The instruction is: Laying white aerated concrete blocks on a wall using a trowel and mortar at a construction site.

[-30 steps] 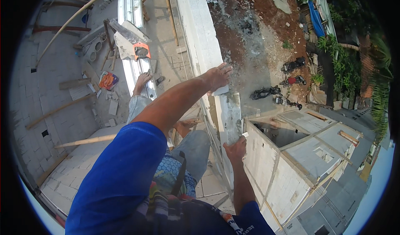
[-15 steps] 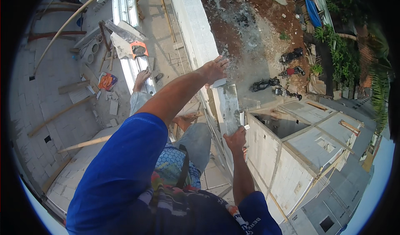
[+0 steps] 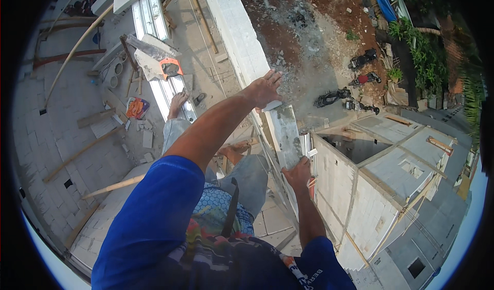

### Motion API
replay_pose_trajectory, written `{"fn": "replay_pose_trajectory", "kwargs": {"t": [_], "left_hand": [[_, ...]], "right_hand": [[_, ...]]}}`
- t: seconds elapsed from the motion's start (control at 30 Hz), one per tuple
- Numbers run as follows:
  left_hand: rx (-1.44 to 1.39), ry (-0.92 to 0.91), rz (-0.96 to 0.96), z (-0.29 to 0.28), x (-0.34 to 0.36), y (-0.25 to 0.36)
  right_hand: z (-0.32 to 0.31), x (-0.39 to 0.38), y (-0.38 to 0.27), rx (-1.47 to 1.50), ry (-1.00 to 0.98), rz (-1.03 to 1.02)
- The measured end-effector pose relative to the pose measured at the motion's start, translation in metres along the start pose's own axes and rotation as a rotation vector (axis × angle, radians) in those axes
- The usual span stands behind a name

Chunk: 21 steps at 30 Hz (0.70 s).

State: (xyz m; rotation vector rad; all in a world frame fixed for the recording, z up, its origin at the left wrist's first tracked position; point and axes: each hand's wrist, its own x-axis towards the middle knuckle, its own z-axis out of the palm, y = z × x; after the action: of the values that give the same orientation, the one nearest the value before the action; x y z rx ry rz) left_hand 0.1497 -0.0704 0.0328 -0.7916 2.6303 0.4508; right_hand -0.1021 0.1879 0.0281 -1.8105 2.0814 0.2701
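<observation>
My left hand (image 3: 264, 88) reaches across to the wall top and rests at the near end of a row of white blocks (image 3: 236, 38). Its fingers are stretched out. Beneath the palm shows a small pale edge (image 3: 272, 105), too covered to name. Nearer to me, the grey, mortar-smeared wall top (image 3: 286, 133) continues. My right hand (image 3: 297, 173) grips this wall top, thumb on one side and fingers bent over the other. A small white piece (image 3: 312, 152) shows just beyond its fingertips; whether the hand touches it cannot be told.
On my left, a hand saw with an orange handle (image 3: 170, 69) lies over a notched metal tool on silvery metal planks (image 3: 152, 22). My foot (image 3: 178, 104) stands on these planks. Beyond the wall, the ground drops away to parked motorbikes (image 3: 332, 97). Bamboo poles (image 3: 82, 38) cross the left side.
The view has shifted slightly, moving the wall and floor across the picture. My left hand stays at the block's end; my right hand keeps to the grey wall top.
</observation>
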Motion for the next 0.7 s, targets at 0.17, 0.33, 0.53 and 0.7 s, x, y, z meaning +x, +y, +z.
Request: {"fn": "replay_pose_trajectory", "kwargs": {"t": [0.17, 0.33, 0.53, 0.7], "left_hand": [[-0.006, 0.0, -0.024, 0.01, 0.0, 0.0], [0.11, -0.047, -0.056, -0.01, 0.001, -0.003], [0.004, -0.022, 0.021, 0.003, 0.0, -0.008], [0.073, -0.096, -0.007, -0.004, 0.01, 0.0]], "right_hand": [[0.0, 0.006, -0.012, 0.041, -0.134, 0.117], [-0.012, 0.003, -0.01, 0.01, -0.175, 0.092], [-0.006, 0.007, -0.013, -0.072, -0.063, -0.019], [-0.016, 0.002, -0.014, 0.011, -0.204, 0.114]]}}
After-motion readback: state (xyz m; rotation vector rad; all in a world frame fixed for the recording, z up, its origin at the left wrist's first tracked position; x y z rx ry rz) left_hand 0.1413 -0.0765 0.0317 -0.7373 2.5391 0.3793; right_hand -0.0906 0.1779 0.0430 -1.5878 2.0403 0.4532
